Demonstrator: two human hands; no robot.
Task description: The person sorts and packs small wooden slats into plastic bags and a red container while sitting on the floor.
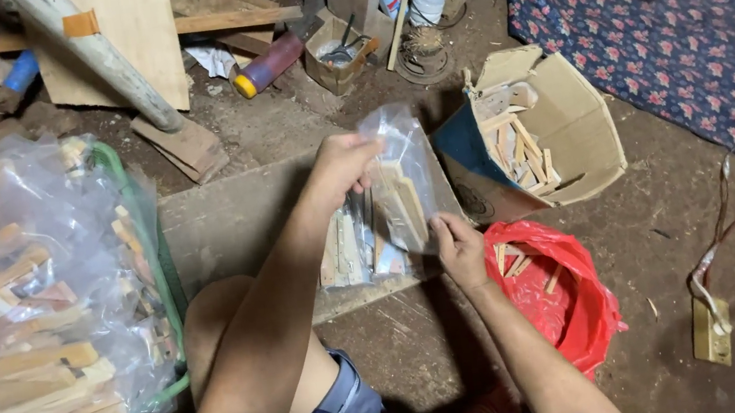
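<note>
Holding a clear plastic bag of short pale wooden strips (pixel 403 188) upright above a flat grey board (pixel 227 220) on the dirt floor, the left hand (pixel 345 164) pinches the bag's top edge while the right hand (pixel 458 247) closes on its lower corner. The strips' long axis runs from one grip down to the other, with more bagged strips (pixel 349 247) just under the left grip. How many strips the bag holds is hard to make out through the plastic, and the fingertips of both hands are hidden behind it.

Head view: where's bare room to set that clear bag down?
Free: the board left of the left hand, and dirt floor between the red bag and the yellow socket. Crowded: under the clear bag at the right hand, by the cardboard box.
</note>
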